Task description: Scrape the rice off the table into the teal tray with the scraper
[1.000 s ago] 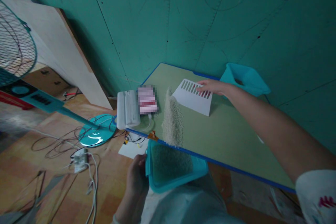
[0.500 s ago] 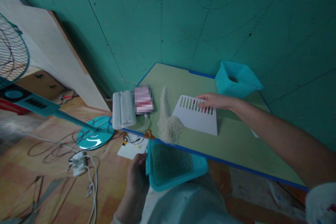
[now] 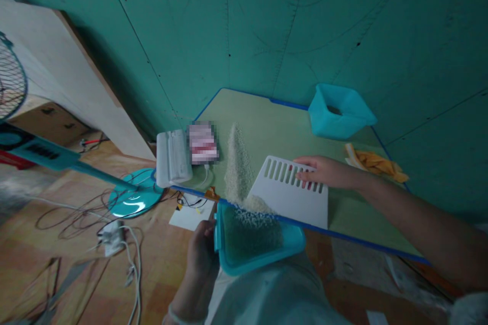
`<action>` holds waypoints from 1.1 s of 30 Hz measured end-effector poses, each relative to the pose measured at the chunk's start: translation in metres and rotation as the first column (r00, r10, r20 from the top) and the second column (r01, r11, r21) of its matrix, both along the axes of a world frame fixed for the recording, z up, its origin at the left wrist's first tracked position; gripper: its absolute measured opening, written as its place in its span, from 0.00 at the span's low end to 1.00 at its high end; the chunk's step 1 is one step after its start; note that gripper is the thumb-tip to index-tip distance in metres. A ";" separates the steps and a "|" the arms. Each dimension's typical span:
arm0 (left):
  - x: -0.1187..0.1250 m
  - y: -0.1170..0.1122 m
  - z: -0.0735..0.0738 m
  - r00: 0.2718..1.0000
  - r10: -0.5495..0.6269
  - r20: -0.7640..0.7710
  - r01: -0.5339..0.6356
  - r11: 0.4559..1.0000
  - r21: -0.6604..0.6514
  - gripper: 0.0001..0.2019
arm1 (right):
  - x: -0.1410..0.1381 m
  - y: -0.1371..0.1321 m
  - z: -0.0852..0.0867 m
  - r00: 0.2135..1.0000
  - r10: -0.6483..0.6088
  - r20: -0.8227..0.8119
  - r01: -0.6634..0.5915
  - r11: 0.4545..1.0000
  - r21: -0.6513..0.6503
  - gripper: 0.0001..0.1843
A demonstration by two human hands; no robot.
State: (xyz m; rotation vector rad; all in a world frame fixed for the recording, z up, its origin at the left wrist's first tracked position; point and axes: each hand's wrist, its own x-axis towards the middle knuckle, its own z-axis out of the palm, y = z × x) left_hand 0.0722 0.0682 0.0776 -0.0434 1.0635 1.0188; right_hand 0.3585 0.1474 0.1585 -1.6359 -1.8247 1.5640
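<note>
My right hand (image 3: 324,171) lies flat on a white slotted scraper (image 3: 292,194), fingers pressed on its slots, at the near edge of the green table (image 3: 343,213). The scraper's left side touches a ridge of white rice (image 3: 237,162). Grains are falling off the edge into a teal tray (image 3: 293,246). My left hand (image 3: 200,254) grips that tray's left rim and holds it just below the table edge, over my lap.
A second teal tub (image 3: 337,111) stands at the table's back right, a yellow cloth (image 3: 375,163) beside it. A white device (image 3: 172,157) and a blurred pack (image 3: 202,142) sit on the table's left. A teal fan base (image 3: 131,199) and loose cables (image 3: 114,236) lie on the floor.
My right hand has dragged the scraper toward me to the table's near edge, pushing rice with it. Rice now spills into the tray, which my left hand keeps in place.
</note>
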 end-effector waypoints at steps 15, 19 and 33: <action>-0.002 0.002 -0.010 0.999 -0.042 0.004 0.042 0.998 0.056 0.04 | -0.013 -0.032 0.034 0.960 0.035 0.279 -0.123 0.944 0.305 0.21; -0.002 0.002 -0.011 0.999 -0.033 0.002 0.033 0.999 0.034 0.07 | -0.008 -0.024 0.036 0.975 -0.009 0.224 -0.060 0.953 0.298 0.21; -0.006 -0.002 -0.004 0.998 0.068 -0.016 -0.068 0.998 0.011 0.04 | 0.004 0.120 0.010 0.892 -0.453 0.007 0.422 0.837 0.349 0.12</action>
